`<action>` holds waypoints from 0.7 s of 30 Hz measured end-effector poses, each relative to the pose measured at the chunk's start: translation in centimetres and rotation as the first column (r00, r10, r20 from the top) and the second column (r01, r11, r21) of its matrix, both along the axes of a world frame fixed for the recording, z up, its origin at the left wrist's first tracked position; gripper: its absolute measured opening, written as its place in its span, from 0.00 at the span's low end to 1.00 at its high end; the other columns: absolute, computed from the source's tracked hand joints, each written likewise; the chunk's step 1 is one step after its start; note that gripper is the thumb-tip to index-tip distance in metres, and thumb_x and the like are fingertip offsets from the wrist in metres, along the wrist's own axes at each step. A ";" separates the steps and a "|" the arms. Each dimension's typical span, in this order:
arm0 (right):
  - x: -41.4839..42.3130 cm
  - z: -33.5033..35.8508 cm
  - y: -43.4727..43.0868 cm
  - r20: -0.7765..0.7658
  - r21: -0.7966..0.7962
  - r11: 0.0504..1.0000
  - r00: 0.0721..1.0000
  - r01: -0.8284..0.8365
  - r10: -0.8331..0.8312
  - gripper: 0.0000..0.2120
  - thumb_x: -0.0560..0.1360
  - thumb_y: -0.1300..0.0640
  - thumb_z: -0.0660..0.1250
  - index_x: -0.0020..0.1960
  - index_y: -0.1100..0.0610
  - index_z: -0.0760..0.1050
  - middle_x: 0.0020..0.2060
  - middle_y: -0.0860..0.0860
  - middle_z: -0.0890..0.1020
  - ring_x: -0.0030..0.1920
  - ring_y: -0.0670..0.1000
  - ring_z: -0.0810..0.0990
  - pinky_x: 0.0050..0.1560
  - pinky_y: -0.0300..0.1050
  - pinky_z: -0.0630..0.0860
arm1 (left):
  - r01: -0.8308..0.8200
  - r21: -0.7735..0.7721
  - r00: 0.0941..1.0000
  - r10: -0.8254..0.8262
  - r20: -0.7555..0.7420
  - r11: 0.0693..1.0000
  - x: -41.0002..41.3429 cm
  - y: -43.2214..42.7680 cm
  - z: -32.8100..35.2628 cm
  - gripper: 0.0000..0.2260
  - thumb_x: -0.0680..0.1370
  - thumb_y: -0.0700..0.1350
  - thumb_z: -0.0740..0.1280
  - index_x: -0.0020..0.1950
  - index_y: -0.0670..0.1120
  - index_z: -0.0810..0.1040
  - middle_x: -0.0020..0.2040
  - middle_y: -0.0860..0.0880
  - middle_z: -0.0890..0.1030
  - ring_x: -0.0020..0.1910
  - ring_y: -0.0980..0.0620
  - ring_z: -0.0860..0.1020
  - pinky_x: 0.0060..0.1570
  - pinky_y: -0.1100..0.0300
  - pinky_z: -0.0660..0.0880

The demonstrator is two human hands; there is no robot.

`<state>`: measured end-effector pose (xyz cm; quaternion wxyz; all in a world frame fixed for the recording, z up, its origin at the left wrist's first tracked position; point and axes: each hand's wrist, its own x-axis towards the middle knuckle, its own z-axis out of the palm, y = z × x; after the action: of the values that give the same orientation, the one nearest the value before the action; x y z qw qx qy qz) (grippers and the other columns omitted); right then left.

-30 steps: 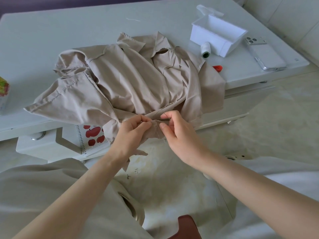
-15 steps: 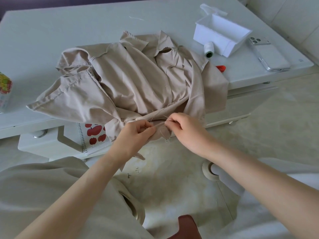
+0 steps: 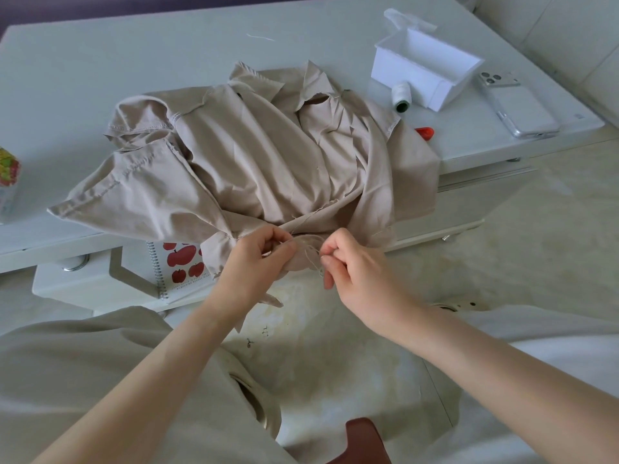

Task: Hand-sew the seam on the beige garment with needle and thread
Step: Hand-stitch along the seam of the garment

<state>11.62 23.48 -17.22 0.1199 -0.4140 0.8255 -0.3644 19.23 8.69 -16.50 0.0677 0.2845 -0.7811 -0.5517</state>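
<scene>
The beige garment lies crumpled on the white table, with one edge hanging over the front. My left hand pinches that hanging seam edge between thumb and fingers. My right hand is just right of it, fingers curled, pinching a thin pale thread that runs back to the seam. The needle is too small to make out.
A white open box, a thread spool and a phone sit at the table's back right. A red item peeks from under the cloth. An apple-print notebook lies on the lower shelf. A colourful packet stands at left.
My right hand has pulled away from the seam toward the right and down, drawing the thread out. My left hand keeps its pinch on the seam edge.
</scene>
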 end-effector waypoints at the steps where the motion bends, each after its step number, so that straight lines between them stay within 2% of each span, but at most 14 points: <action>1: 0.1 -0.2 -0.1 -0.008 0.008 1.000 1.000 0.003 -0.003 0.08 0.79 0.61 0.59 0.44 0.52 0.63 0.33 0.52 0.81 0.33 0.51 0.75 0.38 0.52 0.72 | -0.003 0.005 1.000 0.003 -0.006 1.000 0.0 0.0 0.0 0.05 0.79 0.40 0.64 0.44 0.42 0.77 0.21 0.58 0.67 0.22 0.60 0.65 0.22 0.71 0.65; 4: 0.2 -0.4 -0.3 -0.005 0.043 0.999 1.000 0.000 0.000 0.08 0.78 0.62 0.60 0.43 0.52 0.63 0.33 0.54 0.81 0.34 0.56 0.76 0.37 0.55 0.73 | -0.007 0.023 1.000 0.008 -0.023 1.000 0.1 0.0 0.1 0.05 0.79 0.40 0.64 0.45 0.42 0.77 0.24 0.56 0.68 0.23 0.60 0.65 0.22 0.71 0.65; 9: 0.2 -0.3 -0.8 0.029 0.075 0.997 1.000 -0.004 0.001 0.08 0.78 0.60 0.60 0.43 0.52 0.64 0.33 0.55 0.80 0.35 0.57 0.76 0.37 0.56 0.74 | -0.004 0.051 0.999 0.007 -0.048 0.999 0.0 0.2 0.4 0.05 0.79 0.40 0.64 0.44 0.42 0.77 0.29 0.48 0.69 0.24 0.59 0.65 0.25 0.72 0.65; 14: 0.3 0.1 -1.1 0.031 0.110 0.994 1.000 -0.002 -0.002 0.08 0.78 0.60 0.60 0.42 0.52 0.64 0.32 0.54 0.80 0.34 0.55 0.77 0.36 0.55 0.74 | 0.008 0.088 0.998 -0.002 -0.065 0.996 0.1 0.4 0.7 0.04 0.79 0.37 0.63 0.46 0.41 0.76 0.27 0.50 0.68 0.22 0.60 0.64 0.24 0.71 0.66; 17: 0.5 0.6 -1.4 0.050 0.137 0.991 0.999 0.010 -0.017 0.08 0.78 0.60 0.60 0.42 0.52 0.65 0.32 0.53 0.81 0.31 0.51 0.76 0.35 0.50 0.74 | 0.036 0.024 0.996 -0.034 -0.080 0.999 0.5 0.7 1.0 0.06 0.78 0.37 0.63 0.44 0.45 0.76 0.25 0.55 0.70 0.23 0.61 0.67 0.21 0.66 0.69; 19: 0.6 1.0 -1.6 0.101 0.141 0.990 0.994 0.021 -0.035 0.08 0.78 0.61 0.59 0.42 0.52 0.66 0.32 0.53 0.82 0.27 0.45 0.74 0.31 0.42 0.71 | 0.044 -0.023 0.995 -0.046 -0.091 0.999 0.7 0.9 1.2 0.07 0.78 0.38 0.63 0.44 0.49 0.76 0.26 0.56 0.71 0.25 0.60 0.68 0.19 0.64 0.70; 21: 0.9 1.7 -1.8 0.214 0.131 0.990 0.974 0.046 -0.074 0.08 0.79 0.61 0.59 0.42 0.53 0.67 0.33 0.52 0.83 0.25 0.40 0.73 0.26 0.32 0.65 | 0.047 -0.045 0.994 -0.051 -0.097 0.998 0.9 1.1 1.4 0.07 0.78 0.39 0.64 0.44 0.49 0.77 0.27 0.55 0.71 0.26 0.60 0.68 0.18 0.60 0.73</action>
<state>12.47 21.64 -15.55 0.2247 -0.3378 0.8407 -0.3587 20.11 9.75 -15.07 0.0983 0.2364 -0.7952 -0.5497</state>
